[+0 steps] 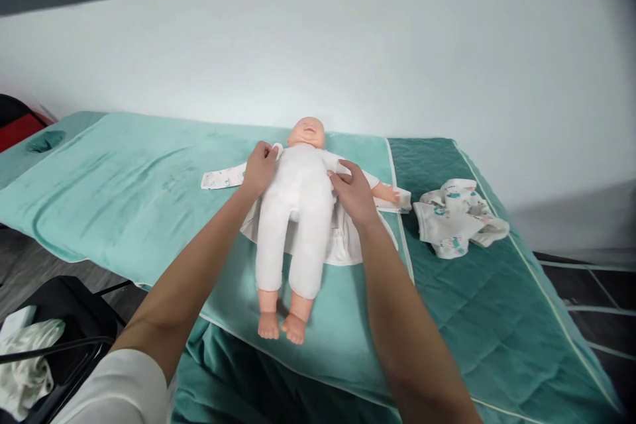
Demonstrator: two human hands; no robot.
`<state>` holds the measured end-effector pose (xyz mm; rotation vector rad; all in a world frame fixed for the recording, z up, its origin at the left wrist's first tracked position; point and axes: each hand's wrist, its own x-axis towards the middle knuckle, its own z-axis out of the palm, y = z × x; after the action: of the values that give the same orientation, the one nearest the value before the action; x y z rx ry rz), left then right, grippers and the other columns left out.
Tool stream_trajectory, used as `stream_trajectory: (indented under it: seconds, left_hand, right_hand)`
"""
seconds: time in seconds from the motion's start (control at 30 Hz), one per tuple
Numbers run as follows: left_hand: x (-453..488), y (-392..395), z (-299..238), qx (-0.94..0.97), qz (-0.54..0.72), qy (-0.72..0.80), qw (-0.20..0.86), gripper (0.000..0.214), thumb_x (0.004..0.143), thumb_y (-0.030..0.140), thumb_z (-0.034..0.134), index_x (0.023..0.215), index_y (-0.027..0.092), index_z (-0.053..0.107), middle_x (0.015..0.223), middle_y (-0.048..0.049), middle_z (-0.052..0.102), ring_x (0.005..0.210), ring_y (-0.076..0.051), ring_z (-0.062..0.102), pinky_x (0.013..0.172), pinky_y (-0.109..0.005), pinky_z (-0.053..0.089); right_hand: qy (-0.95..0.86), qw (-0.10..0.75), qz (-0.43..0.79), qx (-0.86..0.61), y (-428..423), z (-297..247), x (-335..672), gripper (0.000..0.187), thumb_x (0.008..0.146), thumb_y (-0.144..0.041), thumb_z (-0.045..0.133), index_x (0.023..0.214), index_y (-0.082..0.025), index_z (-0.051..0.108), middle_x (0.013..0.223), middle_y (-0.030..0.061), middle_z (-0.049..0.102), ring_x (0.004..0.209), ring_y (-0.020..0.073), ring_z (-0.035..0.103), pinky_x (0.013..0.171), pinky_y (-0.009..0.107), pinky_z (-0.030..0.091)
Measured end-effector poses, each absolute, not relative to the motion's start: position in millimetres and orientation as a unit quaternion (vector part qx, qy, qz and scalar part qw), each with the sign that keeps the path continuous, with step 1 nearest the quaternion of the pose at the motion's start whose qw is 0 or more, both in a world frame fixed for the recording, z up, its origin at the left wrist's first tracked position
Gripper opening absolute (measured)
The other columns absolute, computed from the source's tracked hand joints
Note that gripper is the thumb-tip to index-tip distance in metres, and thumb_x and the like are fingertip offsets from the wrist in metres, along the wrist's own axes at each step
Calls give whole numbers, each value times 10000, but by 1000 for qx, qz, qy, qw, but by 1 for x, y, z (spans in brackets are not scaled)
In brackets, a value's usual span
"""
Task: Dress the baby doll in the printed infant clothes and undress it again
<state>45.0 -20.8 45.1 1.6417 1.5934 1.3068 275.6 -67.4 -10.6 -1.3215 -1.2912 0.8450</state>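
A baby doll (301, 179) with a white cloth body lies on its back, head toward the wall and bare feet toward me. Spread open beneath it is a white printed baby shirt (344, 245), its sleeves stretched out to both sides. My left hand (262, 167) is closed in a pinch on the shirt's white edge by the doll's shoulder. At the doll's other side, the thumb and finger of my right hand (350, 189) pinch white fabric, apparently the shirt, partly hidden by the fingers. The doll's arm on the right reaches out along a sleeve.
A crumpled printed baby garment (454, 218) lies on the dark green quilted cover (477, 305) at right. Light green cloth (124, 179) covers the bed's left part. A black chair (74, 311) holding a pale cloth (30, 364) stands lower left. A white wall (199, 66) runs behind.
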Motion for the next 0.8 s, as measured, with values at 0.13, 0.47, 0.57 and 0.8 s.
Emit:
stream_trajectory:
  seconds: [0.13, 0.47, 0.57, 0.8]
  left_hand:
    - [41, -11, 57, 601, 491, 583, 238, 233, 987, 261, 556, 775, 220, 470, 693, 31, 486, 688, -146, 464, 693, -294, 367]
    - [47, -49, 105, 636, 352, 613, 311, 204, 895, 169, 638, 704, 179, 567, 722, -31, 635, 630, -145, 549, 706, -331, 477]
    - [54, -71, 124, 639, 288, 561, 441, 81, 873, 197, 675, 803, 161, 657, 848, -81, 721, 592, -154, 634, 643, -335, 529]
    - [42, -65, 115, 628, 394, 549, 387, 109, 920, 264, 588, 885, 179, 648, 1003, -79, 743, 784, -178, 702, 730, -337, 590]
  right_hand:
    - [-517, 526, 437, -515, -69, -13, 268, 747, 791, -566, 747, 1434, -243, 547, 1097, 56, 725, 961, 206, 693, 965, 411, 551]
    - [-545, 487, 497, -468, -72, -17, 266, 827, 805, -548, 748, 1527, -263, 463, 1176, 71, 723, 1057, 221, 696, 1026, 435, 543]
    - [-550, 498, 471, -477, -71, -23, 261, 823, 799, -580, 740, 1504, -242, 483, 1121, 73, 724, 1026, 220, 690, 1015, 448, 539]
    - [-571, 521, 420, -475, -73, -35, 253, 766, 856, -649, 637, 1478, -226, 493, 1116, 76, 712, 964, 218, 668, 999, 455, 530]
